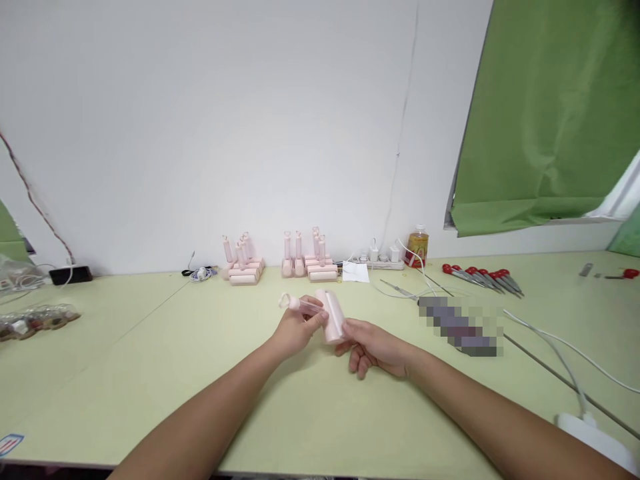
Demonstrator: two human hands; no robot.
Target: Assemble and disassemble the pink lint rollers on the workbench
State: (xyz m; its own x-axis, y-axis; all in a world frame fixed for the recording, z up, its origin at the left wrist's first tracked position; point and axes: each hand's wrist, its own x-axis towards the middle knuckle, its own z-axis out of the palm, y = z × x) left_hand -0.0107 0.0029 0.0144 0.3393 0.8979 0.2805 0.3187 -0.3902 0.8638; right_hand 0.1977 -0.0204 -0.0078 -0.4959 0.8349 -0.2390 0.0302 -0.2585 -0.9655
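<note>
A pale pink lint roller (333, 319), with a wide barrel-shaped head and a slim see-through handle ending in a loop, is held just above the table between both my hands. My left hand (300, 325) is closed round the handle where it meets the head, its thumb on top. At the lower right end of the head, my right hand (373, 345) grips with thumb and forefinger, the other fingers curled below. Part of the head is covered by my fingers. Against the wall stand more pink rollers of the same kind (245, 267), handles up, and another group (323, 270) to their right.
On the right lie several red-handled tools (483, 279), a pixelated object (460, 327) and white cables. A power strip (385, 264), a white paper (355, 271) and a yellow drink bottle (417, 247) stand along the wall. Plastic-wrapped items (37, 320) lie at far left.
</note>
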